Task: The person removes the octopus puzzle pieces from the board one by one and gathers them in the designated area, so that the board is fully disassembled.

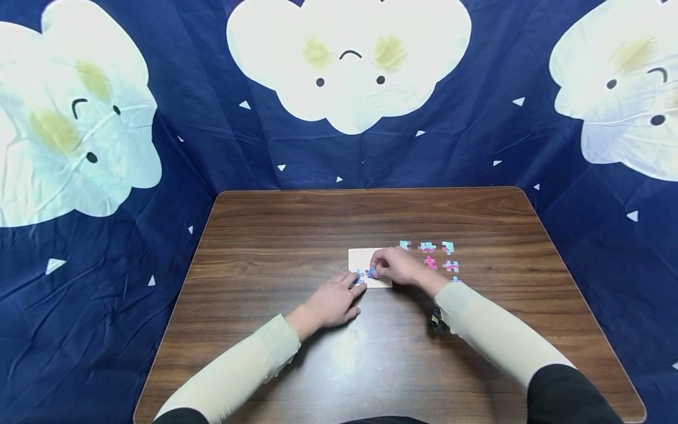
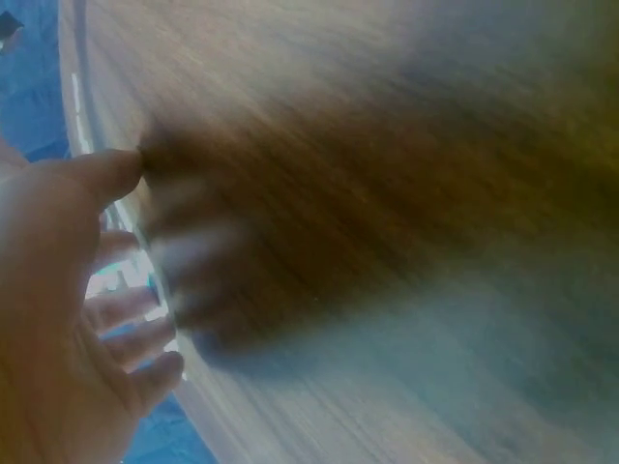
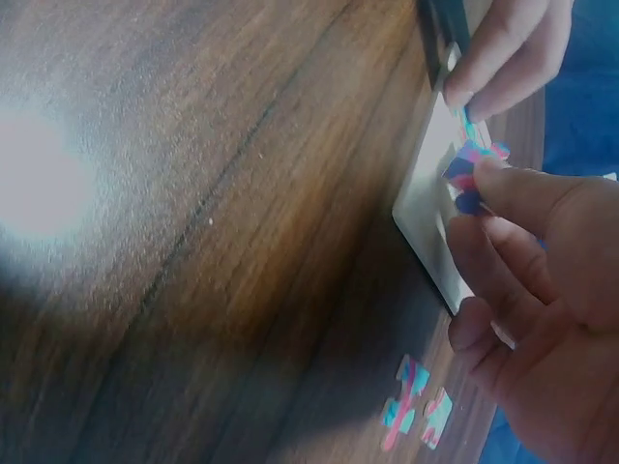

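A pale rectangular puzzle board (image 1: 360,257) lies on the table in the head view. My right hand (image 1: 398,265) is over its right part and pinches a blue and pink jigsaw piece (image 3: 468,174) between thumb and fingers. In the right wrist view that piece is tilted above the board (image 3: 423,193). Another blue jigsaw piece (image 1: 360,276) lies at the board's lower left. My left hand (image 1: 333,299) has its fingers extended, and their tips touch the board's left side at that piece. The left wrist view shows the left hand (image 2: 58,300) with fingers spread.
Several loose jigsaw pieces, including a light blue one (image 1: 426,247) and a pink one (image 1: 430,262), lie right of the board, close to the right forearm. The brown wooden table (image 1: 275,235) backs onto a dark blue cloth (image 1: 318,153) with clouds.
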{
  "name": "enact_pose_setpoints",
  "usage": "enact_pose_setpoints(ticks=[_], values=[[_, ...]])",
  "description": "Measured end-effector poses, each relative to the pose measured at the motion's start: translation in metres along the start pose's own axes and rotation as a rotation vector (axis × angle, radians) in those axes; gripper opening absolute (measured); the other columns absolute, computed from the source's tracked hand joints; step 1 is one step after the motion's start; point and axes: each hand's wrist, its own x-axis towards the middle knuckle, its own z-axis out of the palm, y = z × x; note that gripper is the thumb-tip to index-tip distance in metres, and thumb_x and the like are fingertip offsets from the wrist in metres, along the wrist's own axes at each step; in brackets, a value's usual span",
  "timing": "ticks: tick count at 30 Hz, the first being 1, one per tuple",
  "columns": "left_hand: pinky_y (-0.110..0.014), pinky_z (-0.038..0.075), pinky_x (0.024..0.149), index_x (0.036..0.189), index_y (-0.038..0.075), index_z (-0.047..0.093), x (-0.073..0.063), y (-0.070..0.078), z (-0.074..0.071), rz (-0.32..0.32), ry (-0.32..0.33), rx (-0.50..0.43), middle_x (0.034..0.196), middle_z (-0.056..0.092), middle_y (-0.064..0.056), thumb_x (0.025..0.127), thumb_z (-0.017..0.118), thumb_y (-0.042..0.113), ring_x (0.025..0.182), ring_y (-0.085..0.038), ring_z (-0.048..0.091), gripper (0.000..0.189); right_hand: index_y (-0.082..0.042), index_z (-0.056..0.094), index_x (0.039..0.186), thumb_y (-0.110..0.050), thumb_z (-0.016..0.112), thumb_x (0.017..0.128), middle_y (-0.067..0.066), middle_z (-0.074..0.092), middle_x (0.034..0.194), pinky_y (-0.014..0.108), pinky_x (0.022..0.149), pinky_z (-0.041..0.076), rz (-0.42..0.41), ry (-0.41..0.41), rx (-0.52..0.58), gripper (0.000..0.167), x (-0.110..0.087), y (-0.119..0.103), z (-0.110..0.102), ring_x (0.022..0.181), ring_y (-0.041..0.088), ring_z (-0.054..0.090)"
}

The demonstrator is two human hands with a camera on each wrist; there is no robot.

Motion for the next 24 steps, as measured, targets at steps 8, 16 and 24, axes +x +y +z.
enact_pose_setpoints(ticks=[8,16,24], values=[[-0.045,0.037,0.12,0.154,0.014,0.049,-0.001,0.003,0.004,0.005,0.008,-0.025,0.159,0.044,-0.017,0.099,0.06,0.045,0.146,-0.038,0.043,0.064,-0.015,0.077,0.098,-0.014,0.076,0.091,-0.009,0.073,0.084,0.033,0.078,0.054,0.035,0.058,0.048,0.007,-0.017,0.013,-0.011,0.079,0.005,0.064],[-0.049,0.037,0.12,0.156,0.016,0.046,-0.003,0.002,0.006,-0.014,0.0,-0.055,0.162,0.039,-0.015,0.1,0.059,0.045,0.148,-0.039,0.039,0.064,-0.012,0.081,0.105,-0.011,0.075,0.092,-0.004,0.077,0.097,0.037,0.085,0.056,0.043,0.071,0.083,0.014,-0.043,0.032,-0.028,0.091,0.011,0.068],[-0.05,0.038,0.119,0.156,0.017,0.045,-0.004,0.001,0.006,-0.022,-0.019,-0.052,0.163,0.038,-0.015,0.1,0.059,0.045,0.149,-0.038,0.038,0.064,-0.009,0.08,0.1,-0.008,0.077,0.089,-0.001,0.076,0.09,0.026,0.073,0.052,0.111,0.107,0.147,0.011,-0.065,0.051,-0.044,0.079,0.009,0.063]])
